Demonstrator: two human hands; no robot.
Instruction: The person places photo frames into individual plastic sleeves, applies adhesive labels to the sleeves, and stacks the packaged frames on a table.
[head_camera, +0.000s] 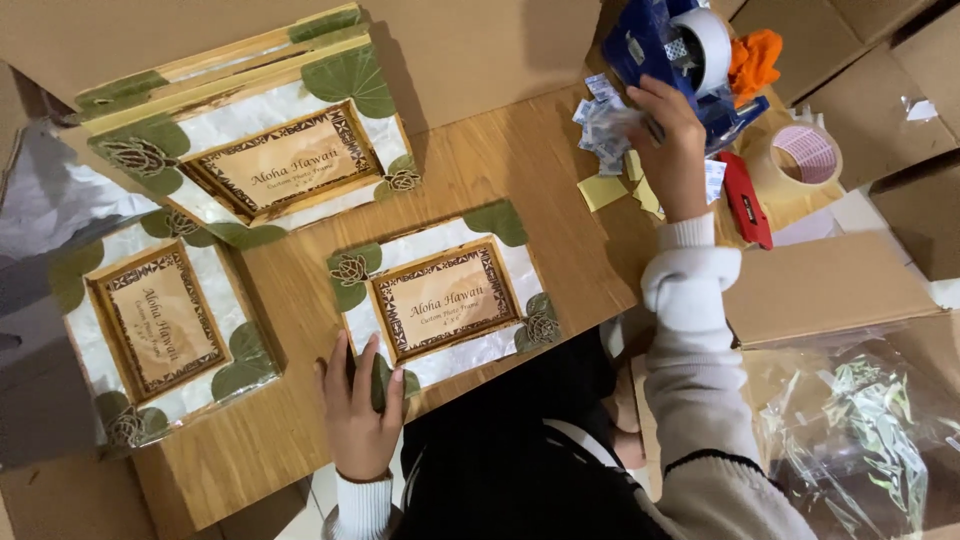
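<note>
Hidden: I cannot see the lower left corner of the middle picture frame; my left hand covers it. The stack of frames beyond it runs off the top edge, and only the top one shows its face.
Hard to make out: the small white packets, up and to the right of the middle picture frame, are blurred, and I cannot count them. The clear plastic bag at the lower right is only shine and creases.
Left hand: lies flat with the fingers spread and loose, pressing on the near left corner of the middle picture frame and gripping nothing.
Right hand: reaches far up and to the right of the middle picture frame, with the fingers curled down among the white packets. I cannot tell whether they have closed on one.
Middle picture frame: lies flat on the wooden table, straight ahead of me, with shell-white borders and green leaf corners.
Left frame: lies flat to the left of the middle picture frame, turned sideways.
Tape dispenser: blue, just beyond my right hand.
Tape roll: right of the dispenser, with a red cutter near it.
</note>
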